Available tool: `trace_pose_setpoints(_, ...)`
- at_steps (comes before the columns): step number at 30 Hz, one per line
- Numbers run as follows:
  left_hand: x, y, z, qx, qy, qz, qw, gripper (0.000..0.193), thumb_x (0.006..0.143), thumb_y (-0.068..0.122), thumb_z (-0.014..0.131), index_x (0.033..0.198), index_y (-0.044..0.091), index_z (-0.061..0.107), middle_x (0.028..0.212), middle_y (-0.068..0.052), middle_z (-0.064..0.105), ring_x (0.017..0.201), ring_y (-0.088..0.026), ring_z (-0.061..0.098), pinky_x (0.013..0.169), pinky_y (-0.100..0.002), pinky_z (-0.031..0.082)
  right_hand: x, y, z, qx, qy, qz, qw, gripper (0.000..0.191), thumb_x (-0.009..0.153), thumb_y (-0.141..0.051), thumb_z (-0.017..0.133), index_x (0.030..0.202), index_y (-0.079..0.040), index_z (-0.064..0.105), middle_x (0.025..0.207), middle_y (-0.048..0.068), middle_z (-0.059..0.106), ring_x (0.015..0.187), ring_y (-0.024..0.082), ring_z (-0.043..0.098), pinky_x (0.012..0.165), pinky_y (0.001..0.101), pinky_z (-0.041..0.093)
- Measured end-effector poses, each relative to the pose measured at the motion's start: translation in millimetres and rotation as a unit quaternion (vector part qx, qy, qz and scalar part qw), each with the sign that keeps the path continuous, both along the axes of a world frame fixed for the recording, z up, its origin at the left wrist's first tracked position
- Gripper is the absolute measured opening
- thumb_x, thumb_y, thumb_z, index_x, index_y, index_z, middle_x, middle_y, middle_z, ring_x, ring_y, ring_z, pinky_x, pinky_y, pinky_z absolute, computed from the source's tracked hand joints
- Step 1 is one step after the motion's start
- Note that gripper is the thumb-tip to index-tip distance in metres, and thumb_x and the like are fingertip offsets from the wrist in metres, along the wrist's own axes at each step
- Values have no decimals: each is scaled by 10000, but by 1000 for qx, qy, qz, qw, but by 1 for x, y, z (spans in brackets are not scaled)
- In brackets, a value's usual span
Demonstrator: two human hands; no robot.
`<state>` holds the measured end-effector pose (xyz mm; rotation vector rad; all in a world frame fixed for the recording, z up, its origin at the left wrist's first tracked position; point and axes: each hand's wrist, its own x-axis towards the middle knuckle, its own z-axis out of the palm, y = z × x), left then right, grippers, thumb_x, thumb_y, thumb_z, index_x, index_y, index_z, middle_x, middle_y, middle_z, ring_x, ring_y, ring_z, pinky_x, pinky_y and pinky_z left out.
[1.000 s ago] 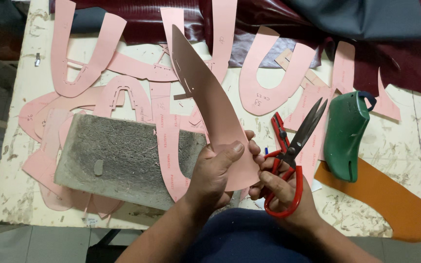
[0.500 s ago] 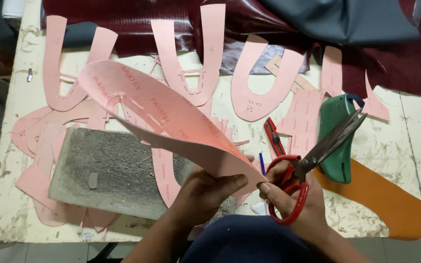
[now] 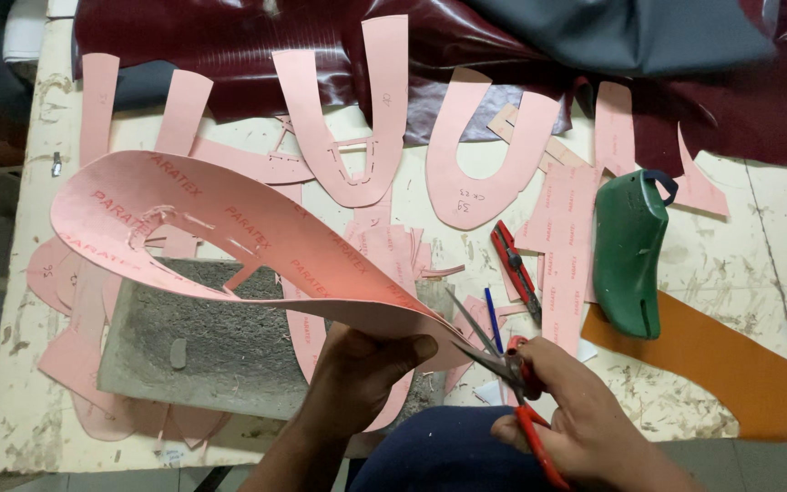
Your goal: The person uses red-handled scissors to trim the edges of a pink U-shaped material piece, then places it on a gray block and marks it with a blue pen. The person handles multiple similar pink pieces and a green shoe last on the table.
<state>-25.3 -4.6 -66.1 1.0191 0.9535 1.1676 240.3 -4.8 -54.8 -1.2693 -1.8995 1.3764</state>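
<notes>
Pink board sheet (image 3: pixel 229 241) is up off the worktop (image 3: pixel 740 264), curling over to the left w/ cut-out slots showing in it, and the left hand (image 3: pixel 362 378) has it by the lower right corner, fingers (image 3: pixel 403 349) clamped on the edge, thumb on top. Right hand (image 3: pixel 576 424) is low at the frame's bottom right, fingers closed through the red handles of the scissors (image 3: pixel 503 360); blades are parted, tips pointing up-left & meeting the sheet's edge just beside the left thumb. Under the lifted sheet sits a grey stone block (image 3: pixel 220 351), rough-topped, w/ flat pink pattern pieces poking out around it. Further up the worktop lie U-shaped pink cutouts (image 3: pixel 489 150), several side by side, some overlapping dark red leather (image 3: pixel 229 46) along the far edge; a grey sheet (image 3: pixel 630 36) lies on top of that leather at upper right. Right of centre: a red utility knife (image 3: pixel 516 269), near it a blue pen, partly hidden. A green shoe last (image 3: pixel 628 255) lies further right, its lower end just over an orange leather piece (image 3: pixel 721 360) that runs towards the worktop's right edge. Worktop surface itself is pale, scuffed, stained
</notes>
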Motion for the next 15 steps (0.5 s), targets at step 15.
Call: trace_pose_setpoints(15, 7, 2, 23, -35, -75, -42, 996, 353, 863, 48, 657, 1215, 26, 676, 1212, -55, 698, 1110, -133, 645, 981, -310, 531, 2, 2, -18, -98, 10, -60, 993, 506, 675, -182, 926, 1115, -54, 713, 826, 45, 720, 739, 149, 689, 681, 297, 588)
